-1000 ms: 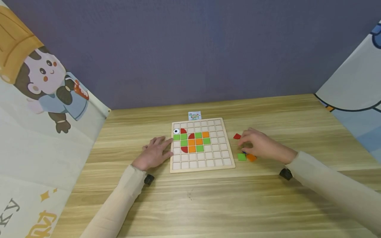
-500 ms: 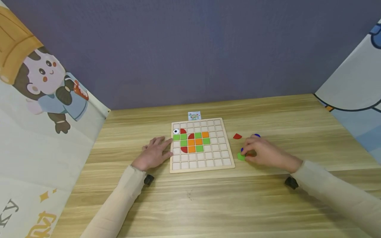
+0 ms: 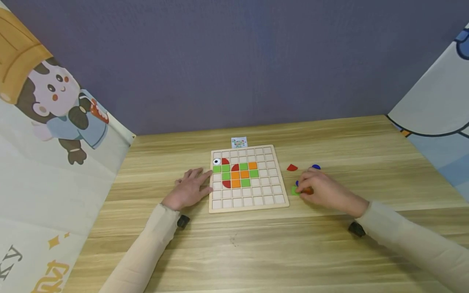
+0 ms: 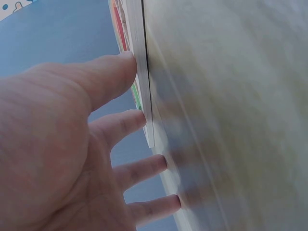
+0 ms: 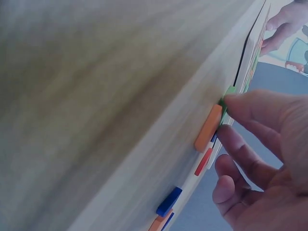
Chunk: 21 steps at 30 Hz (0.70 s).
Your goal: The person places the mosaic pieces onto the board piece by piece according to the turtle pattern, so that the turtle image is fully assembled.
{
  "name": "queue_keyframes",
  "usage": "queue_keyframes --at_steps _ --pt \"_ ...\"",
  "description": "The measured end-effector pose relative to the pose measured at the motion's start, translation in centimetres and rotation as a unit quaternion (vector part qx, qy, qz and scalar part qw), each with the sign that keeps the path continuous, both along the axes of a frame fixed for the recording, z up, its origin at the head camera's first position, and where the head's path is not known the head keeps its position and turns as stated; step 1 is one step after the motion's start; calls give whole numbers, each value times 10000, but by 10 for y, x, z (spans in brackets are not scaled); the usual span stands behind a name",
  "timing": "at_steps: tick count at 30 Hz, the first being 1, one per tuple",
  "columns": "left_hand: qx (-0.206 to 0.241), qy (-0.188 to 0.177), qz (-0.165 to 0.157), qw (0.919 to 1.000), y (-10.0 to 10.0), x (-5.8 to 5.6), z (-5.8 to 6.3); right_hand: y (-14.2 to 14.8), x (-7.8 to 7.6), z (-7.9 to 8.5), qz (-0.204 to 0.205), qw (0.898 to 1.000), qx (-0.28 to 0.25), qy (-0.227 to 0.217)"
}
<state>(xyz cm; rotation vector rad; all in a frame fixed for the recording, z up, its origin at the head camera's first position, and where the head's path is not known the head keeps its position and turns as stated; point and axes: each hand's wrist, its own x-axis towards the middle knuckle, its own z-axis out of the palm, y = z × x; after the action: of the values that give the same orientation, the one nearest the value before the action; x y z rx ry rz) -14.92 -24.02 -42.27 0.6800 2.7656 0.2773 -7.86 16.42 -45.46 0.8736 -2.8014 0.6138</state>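
My left hand [image 3: 188, 189] lies at the left side of a wooden grid board [image 3: 256, 201], its fingers spread. In the left wrist view, the thumb and a finger touch the board's edge [image 4: 140, 62]. On the right, my right hand [image 3: 318, 188] pinches a green square tile [image 3: 294, 191] between thumb and index finger, low at the table. An orange tile [image 5: 209, 129] lies right beside it in the right wrist view. A blue piece [image 3: 297, 183] shows partly behind the fingertips. Green, orange and red tiles and a round eye piece [image 3: 217, 162] fill several board cells.
A red quarter-round tile [image 3: 292, 167] lies between the board and the right hand. Another blue piece [image 3: 316, 167] sits behind that hand, with more orange and blue [image 5: 168, 221] near it. A small picture card [image 3: 239, 142] touches the board's far edge. A dark partition [image 3: 256, 73] stands behind the table.
My right hand came down and toward me onto the green and orange tiles, uncovering the far blue piece. The green tile then shifted slightly left and away. My left hand stayed put.
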Motion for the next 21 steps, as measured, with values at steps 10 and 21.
queue_keyframes --at_steps 10,21 --pt "-10 66 -40 10000 -1 1 1 -3 0 -5 165 9997 -111 115" --pt "27 86 -48 9999 -1 1 0 -14 -11 10 -49 9996 -296 3"
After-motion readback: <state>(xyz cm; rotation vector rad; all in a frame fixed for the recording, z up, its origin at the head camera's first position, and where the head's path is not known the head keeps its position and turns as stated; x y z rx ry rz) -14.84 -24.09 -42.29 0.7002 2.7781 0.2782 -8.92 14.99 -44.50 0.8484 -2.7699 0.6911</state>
